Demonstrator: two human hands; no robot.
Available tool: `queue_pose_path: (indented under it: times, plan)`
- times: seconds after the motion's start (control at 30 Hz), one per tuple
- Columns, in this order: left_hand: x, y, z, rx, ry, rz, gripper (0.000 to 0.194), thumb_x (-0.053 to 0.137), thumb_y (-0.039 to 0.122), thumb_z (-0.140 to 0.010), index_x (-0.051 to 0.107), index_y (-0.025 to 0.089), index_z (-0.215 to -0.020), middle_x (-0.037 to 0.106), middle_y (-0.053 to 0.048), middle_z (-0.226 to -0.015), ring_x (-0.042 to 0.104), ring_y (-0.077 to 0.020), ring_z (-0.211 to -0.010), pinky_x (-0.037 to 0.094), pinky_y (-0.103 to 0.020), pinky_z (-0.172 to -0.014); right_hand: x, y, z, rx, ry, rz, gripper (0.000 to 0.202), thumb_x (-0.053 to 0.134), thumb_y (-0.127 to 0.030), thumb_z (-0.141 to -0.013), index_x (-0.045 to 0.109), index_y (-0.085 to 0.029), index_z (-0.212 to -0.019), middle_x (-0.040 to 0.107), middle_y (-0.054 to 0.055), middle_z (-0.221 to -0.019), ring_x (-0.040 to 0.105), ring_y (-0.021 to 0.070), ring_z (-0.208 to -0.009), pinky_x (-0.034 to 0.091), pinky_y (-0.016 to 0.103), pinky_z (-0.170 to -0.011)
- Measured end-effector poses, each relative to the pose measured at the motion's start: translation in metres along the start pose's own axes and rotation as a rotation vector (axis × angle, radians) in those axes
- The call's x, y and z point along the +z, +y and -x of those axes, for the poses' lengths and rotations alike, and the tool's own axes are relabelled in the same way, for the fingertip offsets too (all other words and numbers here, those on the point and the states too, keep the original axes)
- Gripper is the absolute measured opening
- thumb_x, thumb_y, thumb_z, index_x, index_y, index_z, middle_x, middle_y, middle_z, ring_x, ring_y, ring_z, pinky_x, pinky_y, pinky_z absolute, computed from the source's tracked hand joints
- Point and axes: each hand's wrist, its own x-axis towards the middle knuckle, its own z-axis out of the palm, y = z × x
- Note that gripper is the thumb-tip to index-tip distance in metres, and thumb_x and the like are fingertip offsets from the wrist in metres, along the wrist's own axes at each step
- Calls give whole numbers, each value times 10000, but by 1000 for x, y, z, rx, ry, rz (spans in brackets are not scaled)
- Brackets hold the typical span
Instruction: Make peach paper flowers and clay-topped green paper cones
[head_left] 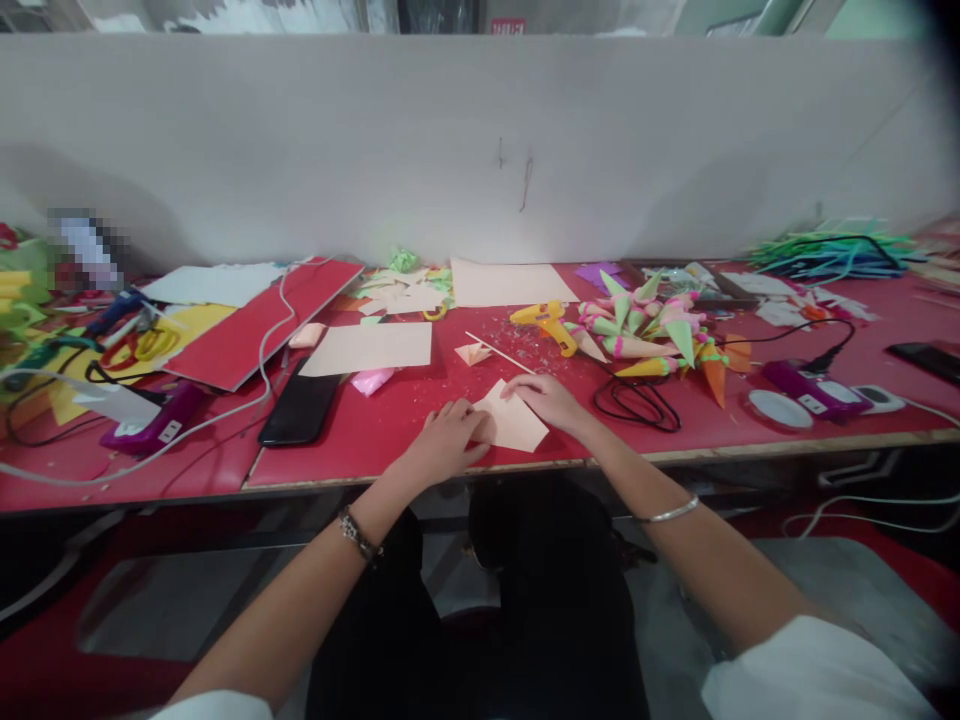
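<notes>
A pale peach sheet of paper [514, 421] with angled edges, apparently folded, lies on the red table near its front edge. My left hand [448, 440] is closed on its left side, fingers bent over the paper and thumb near the lower edge. At the upper right edge, my right hand [551, 402] grips the same paper; its fingertips are partly hidden. Just beyond the right fingers lies a thin pale stick [499, 350]. A small folded peach paper piece [473, 353] sits beside the stick.
A yellow glue gun [547, 322] lies behind my right hand, near a heap of paper cones [637, 325]. Its black cable [637, 405] coils nearby. On the left are a black phone [300, 408], a peach sheet [367, 348], a red board [262, 325] and a purple power strip [157, 422].
</notes>
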Motion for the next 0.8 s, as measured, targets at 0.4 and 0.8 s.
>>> queue_pose_path:
  times: [0.4, 0.8]
  plan:
    - [17, 13, -17, -183, 96, -104, 454, 421, 396, -822, 434, 104, -1170, 534, -119, -969, 510, -242, -924, 411, -338, -772, 4, -7, -3, 224, 3, 28, 233, 439, -326, -770, 555, -147, -864, 576, -4, -653, 476, 87, -514, 333, 196, -475]
    - [16, 16, -16, -203, 85, -162, 485, 399, 412, -826, 401, 109, -1205, 526, -127, -1008, 502, -258, -950, 401, -363, -769, -4, -14, -11, 271, -173, 302, 404, 395, -390, -800, 464, -147, -485, 460, -26, -459, 400, 77, -448, 249, 201, -447]
